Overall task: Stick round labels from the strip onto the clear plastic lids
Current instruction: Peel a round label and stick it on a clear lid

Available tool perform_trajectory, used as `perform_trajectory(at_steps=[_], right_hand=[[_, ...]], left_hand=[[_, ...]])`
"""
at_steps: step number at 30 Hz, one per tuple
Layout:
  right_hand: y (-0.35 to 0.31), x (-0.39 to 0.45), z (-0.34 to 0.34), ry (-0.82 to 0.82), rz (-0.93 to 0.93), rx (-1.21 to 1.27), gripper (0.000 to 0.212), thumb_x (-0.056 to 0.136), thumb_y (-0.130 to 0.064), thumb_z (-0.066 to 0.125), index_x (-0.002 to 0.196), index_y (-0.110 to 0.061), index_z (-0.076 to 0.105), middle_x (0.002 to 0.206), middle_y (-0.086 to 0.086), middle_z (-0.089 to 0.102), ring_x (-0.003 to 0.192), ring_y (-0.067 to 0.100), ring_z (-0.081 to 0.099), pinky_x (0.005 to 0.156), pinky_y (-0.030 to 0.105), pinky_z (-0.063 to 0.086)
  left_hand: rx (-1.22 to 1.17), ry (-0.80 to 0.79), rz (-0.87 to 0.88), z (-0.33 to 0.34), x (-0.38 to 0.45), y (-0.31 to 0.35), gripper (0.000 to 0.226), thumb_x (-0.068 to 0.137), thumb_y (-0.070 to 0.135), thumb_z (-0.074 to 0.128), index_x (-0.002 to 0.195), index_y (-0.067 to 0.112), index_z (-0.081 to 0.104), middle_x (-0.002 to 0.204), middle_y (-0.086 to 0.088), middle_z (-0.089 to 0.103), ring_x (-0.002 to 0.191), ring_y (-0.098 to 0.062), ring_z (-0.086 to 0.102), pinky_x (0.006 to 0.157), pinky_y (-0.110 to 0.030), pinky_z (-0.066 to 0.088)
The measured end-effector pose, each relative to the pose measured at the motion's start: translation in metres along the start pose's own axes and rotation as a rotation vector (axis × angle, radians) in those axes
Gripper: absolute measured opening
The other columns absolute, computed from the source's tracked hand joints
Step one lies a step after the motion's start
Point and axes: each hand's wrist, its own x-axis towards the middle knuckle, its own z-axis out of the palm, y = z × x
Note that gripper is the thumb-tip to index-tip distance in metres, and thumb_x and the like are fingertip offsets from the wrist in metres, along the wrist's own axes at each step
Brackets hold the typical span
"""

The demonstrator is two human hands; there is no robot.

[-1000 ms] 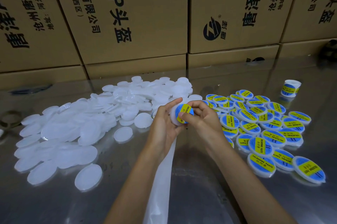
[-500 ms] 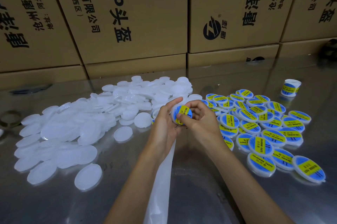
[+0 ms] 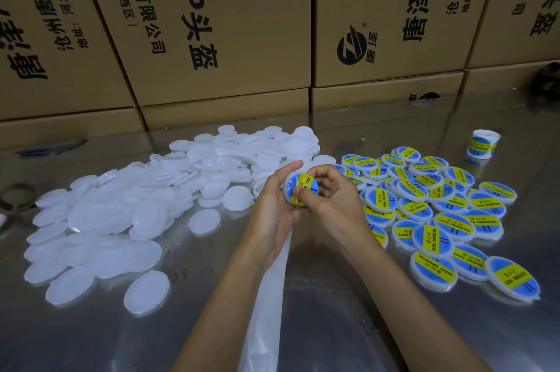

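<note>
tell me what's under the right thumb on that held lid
The right hand presses its thumb on the blue and yellow label on the held lid. The label's lower edge is covered.

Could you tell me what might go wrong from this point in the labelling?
The right hand presses the label onto a lid held mid-air by the left hand, so it could end up off-centre or creased. The empty backing strip trails from the hands toward the person and might snag on an arm. The labelled lids overlap and could slide.
</note>
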Motion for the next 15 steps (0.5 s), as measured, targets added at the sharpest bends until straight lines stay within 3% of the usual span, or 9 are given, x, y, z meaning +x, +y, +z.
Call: perform_trajectory(at_steps=[8,12,15], right_hand=[[0.0022,0.0017,-0.0003,0.017,-0.015,0.005,0.026,0.079,0.008,0.071,0.086,-0.014,0.06,0.085,0.005,0.068,0.08,0.013,0.065,0.072,0.028,0.057],[0.0049,0.0013,0.0013,0.033,-0.052,-0.067,0.027,0.079,0.005,0.072,0.086,-0.018,0.059,0.088,0.006,0.067,0.08,0.019,0.064,0.073,0.035,0.054],[0.0084,0.0009,0.002,0.101,-0.104,-0.178,0.033,0.075,-0.01,0.079,0.089,-0.028,0.055,0.089,-0.005,0.062,0.075,0.011,0.061,0.067,0.022,0.048]], left_hand=[[-0.02,0.007,-0.011,0.0027,-0.001,0.0012,0.036,0.103,0.018,0.041,0.132,0.011,0.061,0.121,-0.016,0.067,0.099,-0.023,0.07,0.084,-0.031,0.058],[-0.017,0.004,-0.014,0.0052,-0.0031,0.0019,0.033,0.104,0.018,0.043,0.129,0.013,0.063,0.115,-0.012,0.07,0.098,-0.021,0.072,0.08,-0.027,0.059],[-0.032,0.0,-0.015,0.0048,-0.0049,0.0036,0.032,0.106,0.018,0.039,0.129,0.015,0.062,0.118,-0.013,0.071,0.104,-0.026,0.072,0.089,-0.034,0.057]])
